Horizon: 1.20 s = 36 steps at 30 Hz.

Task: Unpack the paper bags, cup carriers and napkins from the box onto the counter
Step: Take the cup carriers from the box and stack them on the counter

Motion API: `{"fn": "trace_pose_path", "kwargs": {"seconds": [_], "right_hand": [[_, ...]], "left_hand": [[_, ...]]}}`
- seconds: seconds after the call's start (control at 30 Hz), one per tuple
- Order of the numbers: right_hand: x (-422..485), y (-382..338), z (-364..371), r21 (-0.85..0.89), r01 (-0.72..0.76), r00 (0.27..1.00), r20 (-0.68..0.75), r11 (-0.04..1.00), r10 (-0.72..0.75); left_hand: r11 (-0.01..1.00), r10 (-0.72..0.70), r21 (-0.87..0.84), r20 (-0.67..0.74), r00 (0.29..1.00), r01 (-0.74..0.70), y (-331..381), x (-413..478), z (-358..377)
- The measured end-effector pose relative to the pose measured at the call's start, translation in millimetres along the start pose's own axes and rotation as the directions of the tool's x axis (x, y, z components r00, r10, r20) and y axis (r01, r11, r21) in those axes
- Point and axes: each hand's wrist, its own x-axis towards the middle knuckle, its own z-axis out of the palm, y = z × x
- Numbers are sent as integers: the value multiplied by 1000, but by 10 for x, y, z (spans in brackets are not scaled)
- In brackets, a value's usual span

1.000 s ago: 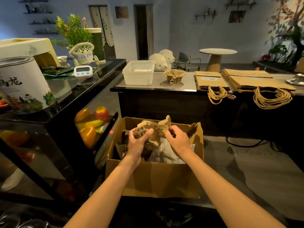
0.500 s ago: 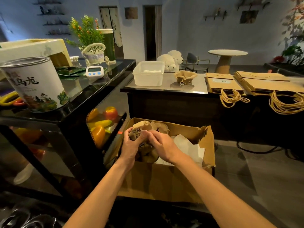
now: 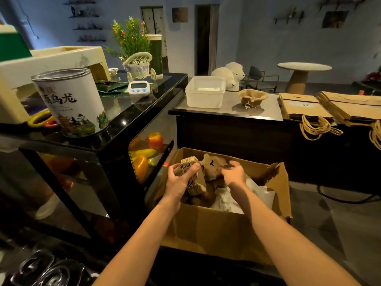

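Note:
An open cardboard box (image 3: 222, 230) stands on the floor below the counter (image 3: 228, 111). My left hand (image 3: 179, 180) grips a nested stack of brown pulp cup carriers (image 3: 194, 181) over the box's left side. My right hand (image 3: 235, 175) pinches the top carrier (image 3: 212, 166) of that stack, lifted a little off it. White napkins (image 3: 257, 195) lie in the box on the right. On the counter sit one cup carrier (image 3: 252, 98) and two flat piles of brown paper bags (image 3: 303, 106) with twine handles hanging over the edge.
A white plastic tub (image 3: 205, 91) stands on the counter's left end. To the left is a black glass display case (image 3: 132, 112) with a tea tin (image 3: 72, 102), a timer (image 3: 138, 88) and a plant on top; peppers (image 3: 142, 164) show inside.
The view has shifted left and closer. My right hand moved from the stack's right part to the left, then pulled the top carrier up and away from the stack my left hand holds.

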Motion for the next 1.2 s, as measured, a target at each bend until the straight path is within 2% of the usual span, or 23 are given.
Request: {"fn": "trace_pose_path", "kwargs": {"seconds": [0.1,0.17,0.27,0.37,0.5,0.57,0.67,0.77,0.83,0.87,0.97,1.03,1.1,1.13,1.2], "right_hand": [[-135,25,-68,81,37,999,21,996,-39],[-245,24,-117,89,162,985,40,983,-166],[-390,-44,-206,126,336,933,91,933,-349],[-489,-133,-252,51,498,852,155,866,-500],[-619,-204,-194,57,545,818,180,836,-546],[-668,-234,-176,112,512,826,208,852,-524],[-721,-211,-100,168,438,813,345,883,-469],[-731,-161,-41,155,346,798,471,925,-377],[-698,-162,-61,186,323,787,492,928,-372],[-661,-159,-77,174,356,802,448,918,-396],[-447,-95,-137,-67,427,887,226,902,-403],[-319,18,-141,-388,350,924,293,853,-246],[-266,173,-67,-588,262,915,403,765,-4],[-281,211,-29,-602,215,898,431,769,85],[-305,242,-1,-507,130,888,442,852,127]], "left_hand": [[999,-26,-31,-9,1000,26,4,15,-13],[1000,-12,-18,-20,1000,12,10,13,0],[998,54,34,-38,998,-52,-11,15,43],[990,120,82,-23,993,-118,-36,-21,134],[993,116,-2,-23,993,-116,-26,-57,258],[993,115,-26,-8,993,-115,-30,-58,267],[990,130,-50,33,991,-129,-25,-81,280],[989,146,-44,21,989,-145,-3,-86,246],[986,167,1,6,986,-167,-6,-69,164],[982,187,25,-6,982,-186,1,-65,118],[969,240,77,-60,969,-235,40,-49,18],[964,255,102,-76,964,-247,34,-19,-21],[965,244,122,-77,967,-234,1,-6,-42],[966,233,130,-75,970,-223,-23,-7,-45],[969,218,136,-74,973,-207,-49,-27,-37]]}}
